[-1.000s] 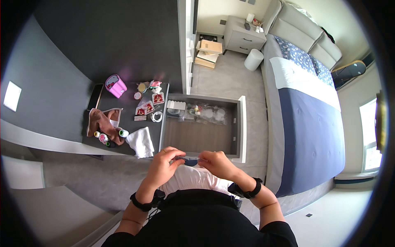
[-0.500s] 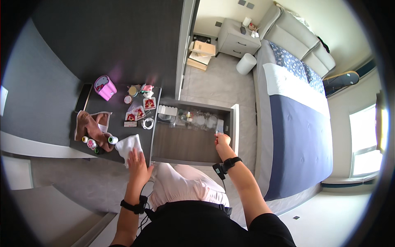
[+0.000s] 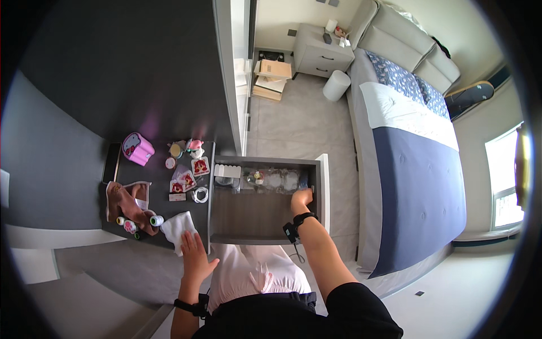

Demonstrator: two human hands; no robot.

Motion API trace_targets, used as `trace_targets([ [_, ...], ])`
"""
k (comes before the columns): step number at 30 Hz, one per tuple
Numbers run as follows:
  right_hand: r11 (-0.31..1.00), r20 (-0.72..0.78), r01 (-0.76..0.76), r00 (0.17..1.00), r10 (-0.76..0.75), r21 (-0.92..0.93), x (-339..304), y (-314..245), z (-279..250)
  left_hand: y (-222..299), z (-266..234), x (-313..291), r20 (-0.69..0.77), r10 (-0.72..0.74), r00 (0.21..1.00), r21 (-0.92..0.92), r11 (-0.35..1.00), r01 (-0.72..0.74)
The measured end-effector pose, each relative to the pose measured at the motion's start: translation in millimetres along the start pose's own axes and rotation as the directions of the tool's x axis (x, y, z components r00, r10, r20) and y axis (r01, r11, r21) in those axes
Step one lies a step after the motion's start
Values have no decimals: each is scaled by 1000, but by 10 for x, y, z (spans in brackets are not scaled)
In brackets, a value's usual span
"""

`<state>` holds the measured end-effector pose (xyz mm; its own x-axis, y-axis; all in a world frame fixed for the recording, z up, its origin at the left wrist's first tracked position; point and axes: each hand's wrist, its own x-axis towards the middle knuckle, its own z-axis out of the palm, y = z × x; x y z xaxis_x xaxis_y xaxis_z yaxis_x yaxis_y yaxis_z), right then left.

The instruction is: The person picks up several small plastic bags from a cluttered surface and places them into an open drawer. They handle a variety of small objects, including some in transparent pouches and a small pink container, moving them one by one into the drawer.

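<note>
My left hand [image 3: 195, 259] lies with its fingers stretched out over the edge of a folded white cloth [image 3: 176, 227] on the dark desktop. My right hand [image 3: 302, 200] reaches into the right end of the open drawer [image 3: 259, 240], its fingers curled and pointing down. A small translucent bluish packet [image 3: 304, 183] shows just beyond it; my own hand hides the fingertips and whatever is in them. Along the drawer's far side lie clear plastic packets [image 3: 279, 179] and a white ridged item [image 3: 227, 171].
The desktop carries a brown cloth [image 3: 127, 204], small spools or jars [image 3: 156, 221], a coiled white cable [image 3: 200, 195], red-and-white picture packets [image 3: 200, 166] and a pink bin [image 3: 138, 149]. Rightward stand a bed [image 3: 418, 192], a white cylindrical bin [image 3: 337, 86] and a nightstand [image 3: 322, 53].
My right hand has gone further toward the drawer's right end and lower into it. My left hand has slid back slightly toward the cloth's near edge. The whole view has shifted a little.
</note>
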<state>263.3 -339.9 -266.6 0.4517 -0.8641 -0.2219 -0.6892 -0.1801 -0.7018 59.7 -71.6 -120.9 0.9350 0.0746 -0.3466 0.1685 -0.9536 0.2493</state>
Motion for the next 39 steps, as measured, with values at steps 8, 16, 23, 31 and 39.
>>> trace_targets([
  [8, 730, 198, -634, 774, 602, 255, 307, 285, 203, 40, -49, 51, 46, 20, 999, 27, 999, -22],
  [16, 973, 229, 25, 973, 29, -228, -179, -40, -210, 20, 6, 54, 18, 2, 1000, 48, 999, -3],
  [23, 766, 532, 537, 789, -306, -355, -73, -4, -271, 46, 11, 97, 20, 7, 1000, 52, 999, -8],
  [31, 752, 729, 528, 678, -93, -395, 18, -86, -259, 73, -75, 68, 34, -61, 998, 27, 998, 60],
  [39, 641, 784, 626, 618, -61, -444, 191, 120, -412, 111, 44, 139, 56, -72, 996, 44, 997, 69],
])
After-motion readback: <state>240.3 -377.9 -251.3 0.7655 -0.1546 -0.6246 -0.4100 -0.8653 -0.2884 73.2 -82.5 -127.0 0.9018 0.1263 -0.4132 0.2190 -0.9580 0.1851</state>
